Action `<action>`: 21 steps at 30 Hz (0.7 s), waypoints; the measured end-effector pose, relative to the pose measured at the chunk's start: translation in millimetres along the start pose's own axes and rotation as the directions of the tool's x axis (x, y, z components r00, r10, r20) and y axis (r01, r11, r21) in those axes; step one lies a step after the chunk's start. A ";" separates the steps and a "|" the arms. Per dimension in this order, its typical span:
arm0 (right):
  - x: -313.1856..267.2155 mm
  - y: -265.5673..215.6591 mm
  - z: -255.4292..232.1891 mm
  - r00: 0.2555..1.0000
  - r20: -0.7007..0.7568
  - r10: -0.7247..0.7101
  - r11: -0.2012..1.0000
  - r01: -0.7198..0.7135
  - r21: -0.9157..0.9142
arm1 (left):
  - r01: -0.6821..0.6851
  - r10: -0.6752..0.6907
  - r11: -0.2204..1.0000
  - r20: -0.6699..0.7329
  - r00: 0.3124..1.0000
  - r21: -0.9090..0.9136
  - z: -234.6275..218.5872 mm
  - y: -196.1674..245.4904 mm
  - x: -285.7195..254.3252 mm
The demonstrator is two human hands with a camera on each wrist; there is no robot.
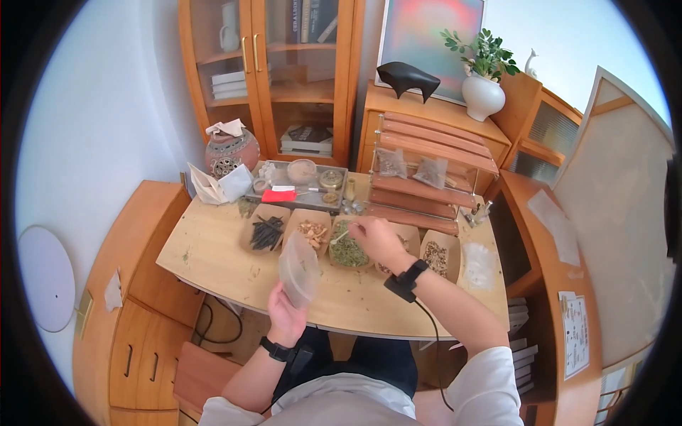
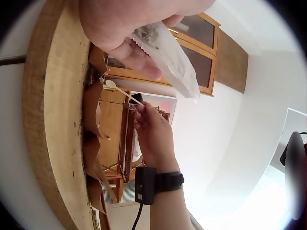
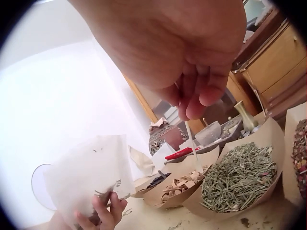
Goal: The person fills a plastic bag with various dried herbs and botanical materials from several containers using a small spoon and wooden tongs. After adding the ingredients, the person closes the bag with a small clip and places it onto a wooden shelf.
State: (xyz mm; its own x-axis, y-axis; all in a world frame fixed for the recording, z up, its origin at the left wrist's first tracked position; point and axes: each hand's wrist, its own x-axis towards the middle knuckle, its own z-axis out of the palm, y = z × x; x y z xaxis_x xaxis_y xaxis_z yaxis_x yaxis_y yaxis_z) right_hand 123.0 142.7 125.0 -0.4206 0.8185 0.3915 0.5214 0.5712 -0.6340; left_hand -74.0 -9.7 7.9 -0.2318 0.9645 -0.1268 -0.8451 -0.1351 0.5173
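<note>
My left hand (image 1: 286,312) grips a small translucent plastic bag (image 1: 298,268), held up above the near part of the wooden table (image 1: 213,248); the bag (image 2: 168,52) shows a zigzag edge, and the bag (image 3: 91,172) has a few dark bits inside. My right hand (image 1: 376,238) pinches a thin wooden spoon (image 1: 339,236) over a paper tray of green dried herbs (image 1: 348,250). The spoon (image 2: 122,93) juts from the right hand (image 2: 153,129). In the right wrist view the fingers (image 3: 201,96) pinch the spoon handle above the green herbs (image 3: 240,177).
A row of paper trays holds dark sticks (image 1: 267,232), pale chips (image 1: 312,231) and mixed dried pieces (image 1: 435,257). Behind stand a grey tray of jars (image 1: 298,177), a wooden tiered rack (image 1: 426,177), a clay pot (image 1: 232,148) and a cabinet (image 1: 284,71).
</note>
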 end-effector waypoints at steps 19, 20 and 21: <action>11.7 20.6 13.2 0.993 0.005 0.116 0.993 -0.116 0.025 | -0.006 0.007 0.999 0.040 0.999 -0.041 -7.7 -4.5 12.1; 11.2 25.2 20.2 0.995 0.000 0.095 0.995 -0.095 -0.001 | -0.002 0.004 0.999 0.046 0.999 -0.042 -6.1 -4.7 13.2; 10.7 29.7 24.5 0.997 -0.002 0.074 0.997 -0.075 -0.027 | 0.001 0.002 0.999 0.053 0.999 -0.049 -5.8 -4.9 14.5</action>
State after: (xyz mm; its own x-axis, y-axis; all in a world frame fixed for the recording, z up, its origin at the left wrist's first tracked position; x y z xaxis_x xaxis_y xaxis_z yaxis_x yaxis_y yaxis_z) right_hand 115.7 166.8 94.0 -0.3788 0.8589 0.3448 0.5714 0.5101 -0.6429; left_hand -76.1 3.6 -1.4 -0.2078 0.9748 -0.0810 -0.8676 -0.1455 0.4755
